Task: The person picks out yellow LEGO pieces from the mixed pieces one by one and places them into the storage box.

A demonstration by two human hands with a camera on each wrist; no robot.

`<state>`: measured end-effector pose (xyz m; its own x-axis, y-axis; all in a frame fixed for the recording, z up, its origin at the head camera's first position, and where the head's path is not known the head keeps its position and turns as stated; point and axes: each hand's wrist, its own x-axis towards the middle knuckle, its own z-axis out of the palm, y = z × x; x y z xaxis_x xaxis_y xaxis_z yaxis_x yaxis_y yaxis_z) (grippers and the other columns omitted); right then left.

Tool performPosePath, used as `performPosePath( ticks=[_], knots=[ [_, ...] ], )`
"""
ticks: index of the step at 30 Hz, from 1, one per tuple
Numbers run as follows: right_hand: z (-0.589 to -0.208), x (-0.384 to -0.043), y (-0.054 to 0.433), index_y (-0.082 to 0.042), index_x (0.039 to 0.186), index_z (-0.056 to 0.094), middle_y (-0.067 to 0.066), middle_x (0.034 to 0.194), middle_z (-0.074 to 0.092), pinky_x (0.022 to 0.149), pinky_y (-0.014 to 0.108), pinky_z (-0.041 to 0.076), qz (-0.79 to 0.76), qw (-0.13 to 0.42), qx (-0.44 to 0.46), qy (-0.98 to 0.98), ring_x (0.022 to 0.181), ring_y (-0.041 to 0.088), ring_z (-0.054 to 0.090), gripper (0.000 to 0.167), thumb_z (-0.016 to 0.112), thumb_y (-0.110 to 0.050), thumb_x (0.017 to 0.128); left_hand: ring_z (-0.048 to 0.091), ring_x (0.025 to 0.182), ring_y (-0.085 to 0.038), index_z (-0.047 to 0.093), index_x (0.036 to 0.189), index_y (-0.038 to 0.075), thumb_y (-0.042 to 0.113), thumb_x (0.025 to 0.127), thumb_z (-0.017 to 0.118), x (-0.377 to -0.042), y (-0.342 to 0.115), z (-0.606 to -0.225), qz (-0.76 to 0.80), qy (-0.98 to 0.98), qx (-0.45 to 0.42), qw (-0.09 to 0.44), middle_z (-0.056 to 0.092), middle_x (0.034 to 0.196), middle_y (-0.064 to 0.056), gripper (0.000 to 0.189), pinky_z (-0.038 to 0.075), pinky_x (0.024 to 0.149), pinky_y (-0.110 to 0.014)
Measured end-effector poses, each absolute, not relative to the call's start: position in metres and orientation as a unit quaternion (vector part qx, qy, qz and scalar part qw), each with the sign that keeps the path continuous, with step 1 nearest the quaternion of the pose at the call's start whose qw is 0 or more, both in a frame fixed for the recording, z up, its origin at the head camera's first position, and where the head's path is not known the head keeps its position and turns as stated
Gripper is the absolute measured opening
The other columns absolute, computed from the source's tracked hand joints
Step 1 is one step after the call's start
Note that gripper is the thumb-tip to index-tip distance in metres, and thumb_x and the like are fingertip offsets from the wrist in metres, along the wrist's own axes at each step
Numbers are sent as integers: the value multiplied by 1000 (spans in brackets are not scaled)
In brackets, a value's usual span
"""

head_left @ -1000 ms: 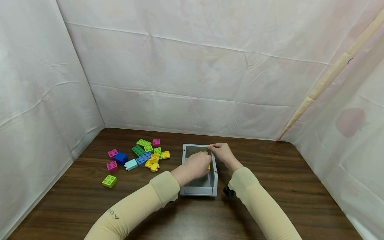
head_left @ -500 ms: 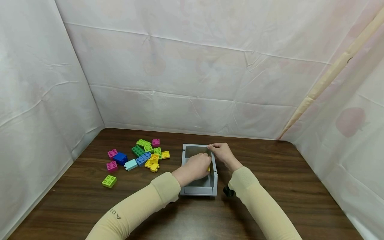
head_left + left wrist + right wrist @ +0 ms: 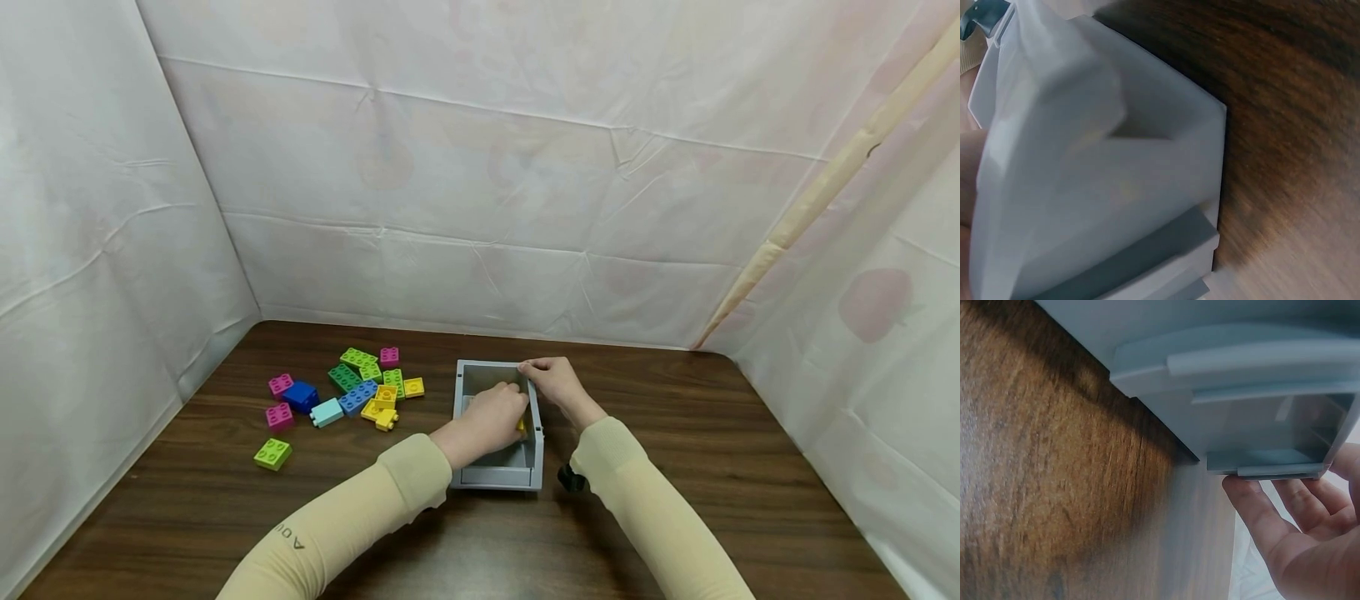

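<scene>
A grey open-topped box (image 3: 495, 477) stands on the dark wood table. My left hand (image 3: 491, 419) reaches down inside it, fingers curled. Just below those fingers, against the box's right side, part of a yellow toy brick (image 3: 521, 425) shows; the hand covers the rest, and its grip appears to be on this brick. In the left wrist view the box wall (image 3: 1166, 169) hides most of the hand. My right hand (image 3: 558, 383) pinches the box's rim at the far right corner; in the right wrist view, its fingers (image 3: 1260, 509) touch the box's edge.
Left of the box lie loose toy bricks: green (image 3: 345, 377), blue (image 3: 360, 397), dark blue (image 3: 302, 396), light blue (image 3: 327, 412), pink (image 3: 280, 416) and yellow (image 3: 414, 387). A lime brick (image 3: 273, 453) lies nearer. White cloth (image 3: 480, 167) walls the table's back and sides.
The bit of yellow brick under my left fingers has shifted slightly toward the near side. My left forearm has moved a little to the right. The right hand has stayed at the rim.
</scene>
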<state>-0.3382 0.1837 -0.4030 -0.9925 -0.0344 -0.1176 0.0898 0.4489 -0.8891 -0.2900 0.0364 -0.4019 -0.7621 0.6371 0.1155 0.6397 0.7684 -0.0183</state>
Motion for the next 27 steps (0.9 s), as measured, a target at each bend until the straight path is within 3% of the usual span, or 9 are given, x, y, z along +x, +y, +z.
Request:
performPosePath(
  ticks=[12,18,27],
  knots=[
    [-403,-340,182,-7,117,67,-5,54,40,61,37,48,-519,63,26,852,48,8,36,34,60,-30,93,58,90,-15,67,108,10,35,77,78,-290,35,-401,-9,-939,-339,58,62,97,-2,41,54,72,-24],
    [-403,-341,182,-7,116,68,-5,49,38,55,32,44,-513,58,19,856,46,8,35,34,61,-30,92,58,90,-16,68,107,9,34,77,78,-288,33,-396,-13,-937,-345,58,62,97,-2,40,53,72,-24],
    [-403,-338,184,-7,117,66,-5,48,37,56,35,46,-518,65,19,853,43,8,33,34,59,-30,93,58,94,-16,65,113,9,36,80,75,-280,29,-382,-7,-931,-360,56,62,103,-2,44,53,72,-22]
  ],
)
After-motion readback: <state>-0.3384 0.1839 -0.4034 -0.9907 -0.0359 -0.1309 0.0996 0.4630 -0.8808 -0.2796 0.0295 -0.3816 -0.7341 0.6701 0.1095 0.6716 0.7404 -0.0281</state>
